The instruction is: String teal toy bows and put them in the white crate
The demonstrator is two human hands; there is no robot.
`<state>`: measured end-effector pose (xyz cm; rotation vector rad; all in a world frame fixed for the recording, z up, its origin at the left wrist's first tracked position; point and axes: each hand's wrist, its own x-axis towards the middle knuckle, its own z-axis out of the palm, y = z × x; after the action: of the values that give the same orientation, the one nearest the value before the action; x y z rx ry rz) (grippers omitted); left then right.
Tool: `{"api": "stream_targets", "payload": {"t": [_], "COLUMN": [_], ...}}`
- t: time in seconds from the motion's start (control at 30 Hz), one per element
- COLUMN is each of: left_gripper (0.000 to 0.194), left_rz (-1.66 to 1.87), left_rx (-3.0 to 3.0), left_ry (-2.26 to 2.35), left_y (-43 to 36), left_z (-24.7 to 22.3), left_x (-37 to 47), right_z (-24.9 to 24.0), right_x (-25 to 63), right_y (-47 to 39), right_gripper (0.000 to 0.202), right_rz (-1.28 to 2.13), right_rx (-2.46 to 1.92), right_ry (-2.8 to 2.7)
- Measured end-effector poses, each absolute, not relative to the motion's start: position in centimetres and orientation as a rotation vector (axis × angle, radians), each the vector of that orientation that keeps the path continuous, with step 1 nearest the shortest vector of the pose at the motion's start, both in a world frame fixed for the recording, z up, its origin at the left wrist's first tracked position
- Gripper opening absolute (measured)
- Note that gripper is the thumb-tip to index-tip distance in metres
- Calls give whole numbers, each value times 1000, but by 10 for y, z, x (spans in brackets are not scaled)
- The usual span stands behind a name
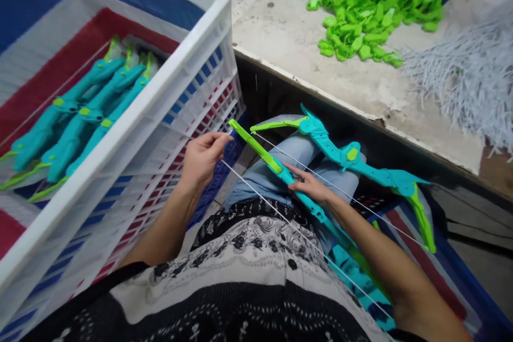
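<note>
A teal and green toy bow (320,214) lies slanted across my lap, its green tip pointing up and left. My right hand (308,184) grips its teal part just below the green limb. Just left of the tip, my left hand (204,157) pinches the end of a white string (272,206), which runs down to the lower right, apart from the tip. Beyond it, a second teal and green bow (348,156) rests over my knees with its string (340,189) stretched between both green ends.
On the left stands a large white crate (218,21) with several teal bows (84,112) inside. The worktable (276,37) ahead bears a heap of green pieces (372,5) and a pile of white strings (473,69). More teal parts (348,278) sit in a container at lower right.
</note>
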<state>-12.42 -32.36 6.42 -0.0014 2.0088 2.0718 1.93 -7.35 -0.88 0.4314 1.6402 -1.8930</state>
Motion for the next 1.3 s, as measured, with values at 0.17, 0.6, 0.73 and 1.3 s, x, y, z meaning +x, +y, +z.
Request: {"api": "stream_targets", "payload": {"t": [0.17, 0.6, 0.73, 1.3], "left_gripper": [23, 23, 25, 30], "left_rz": [1852, 1558, 1582, 1554], "left_rx": [163, 590, 550, 477], "left_ry": [2264, 2534, 2521, 2652], "left_y": [-313, -322, -319, -305], "left_z": [66, 71, 72, 59], "left_x": [-137, -147, -146, -138], "right_z": [-7, -4, -5, -2], "right_x": [17, 15, 15, 18], "right_y": [-74, -76, -76, -73], "right_gripper": [90, 87, 89, 75], "right_rz": [-1929, -1920, -1919, -1566], "right_rx": [479, 493, 492, 203], "right_ry": [1550, 1550, 1568, 2077]}}
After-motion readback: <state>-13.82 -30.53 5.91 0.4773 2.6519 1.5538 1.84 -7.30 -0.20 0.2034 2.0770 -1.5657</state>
